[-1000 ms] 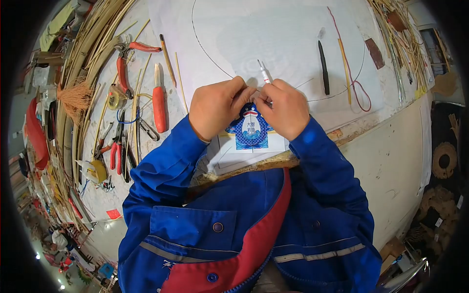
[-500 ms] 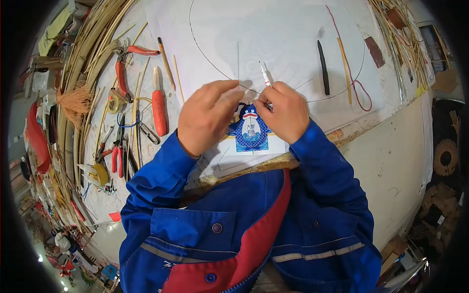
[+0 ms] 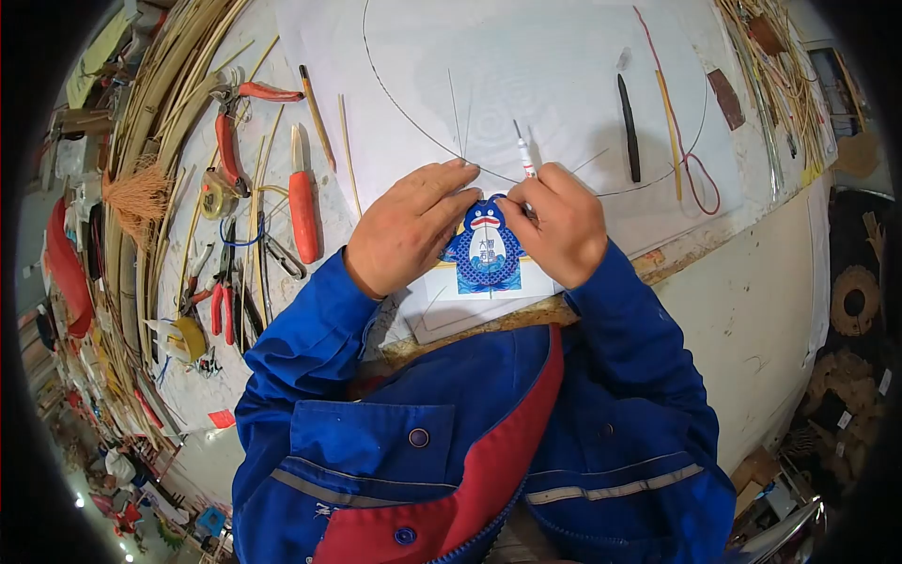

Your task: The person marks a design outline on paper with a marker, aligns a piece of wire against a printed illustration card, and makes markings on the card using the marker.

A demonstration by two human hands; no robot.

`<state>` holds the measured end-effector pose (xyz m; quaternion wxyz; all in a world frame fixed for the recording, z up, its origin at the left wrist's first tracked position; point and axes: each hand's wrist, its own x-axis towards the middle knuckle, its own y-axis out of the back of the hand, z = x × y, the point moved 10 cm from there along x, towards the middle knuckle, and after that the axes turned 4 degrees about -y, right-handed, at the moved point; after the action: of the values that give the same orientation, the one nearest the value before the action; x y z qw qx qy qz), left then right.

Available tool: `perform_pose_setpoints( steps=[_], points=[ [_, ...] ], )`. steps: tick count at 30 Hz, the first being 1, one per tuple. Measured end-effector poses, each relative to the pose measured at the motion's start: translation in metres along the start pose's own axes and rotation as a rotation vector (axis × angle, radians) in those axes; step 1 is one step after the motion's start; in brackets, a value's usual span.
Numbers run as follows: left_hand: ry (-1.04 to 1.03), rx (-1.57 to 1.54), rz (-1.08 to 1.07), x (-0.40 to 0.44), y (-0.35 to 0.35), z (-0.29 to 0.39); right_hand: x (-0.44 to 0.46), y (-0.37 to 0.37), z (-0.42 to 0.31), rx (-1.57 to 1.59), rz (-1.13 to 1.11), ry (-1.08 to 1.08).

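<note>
Left hand (image 3: pixel 409 226) drawn in close to the figure (image 3: pixel 489 263), right hand (image 3: pixel 568 226) shifted slightly outward

Judging by how things lie, the work is partway along. The figure, printed in blue with red lips and writing on its belly, sits at the centre of the frame, on a white sheet (image 3: pixel 442 310) near the table's edge. Its picture looks complete. A long dark curve (image 3: pixel 393 101) sweeps across the upper half of the frame, over the big paper (image 3: pixel 564 75). What seems left is the fiddly part at the figure's head, where both hands meet; nothing visible shows that part finished.

The left hand is loosely flattened, fingers nearly straight and side by side, lying over the figure's left side; whether it has hold of anything cannot be told. The right hand is curled, with a white pen (image 3: pixel 525 157) gripped between its fingers, tip pointing up the frame, and the thumb at the figure's head.

Fingers hide the edges of the head and any join there. A thin straight rod (image 3: pixel 454 108) rises above the left fingertips; its lower end is lost behind them. Whether the curve is wire or drawn line is hard to say, and its top runs out of frame
</note>
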<state>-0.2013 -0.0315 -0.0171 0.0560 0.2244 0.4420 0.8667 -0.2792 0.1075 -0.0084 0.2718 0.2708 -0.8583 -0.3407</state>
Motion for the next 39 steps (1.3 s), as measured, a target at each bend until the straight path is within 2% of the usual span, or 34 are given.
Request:
perform_pose_setpoints(
  steps=[6, 19, 32, 39],
  points=[
    [0.001, 0.049, -0.013, 0.002, 0.003, 0.004, -0.006, 0.014, 0.000, 0.005, 0.034, 0.073],
    [0.003, 0.019, -0.040, 0.002, -0.002, 0.002, -0.011, 0.018, 0.011, 0.025, 0.022, 0.088],
    [-0.046, 0.047, -0.022, 0.006, 0.002, 0.010, -0.012, 0.017, 0.004, -0.081, 0.076, 0.141],
    [0.013, -0.052, 0.015, 0.005, 0.001, 0.001, -0.012, 0.016, 0.006, -0.081, 0.072, 0.139]
  ],
)
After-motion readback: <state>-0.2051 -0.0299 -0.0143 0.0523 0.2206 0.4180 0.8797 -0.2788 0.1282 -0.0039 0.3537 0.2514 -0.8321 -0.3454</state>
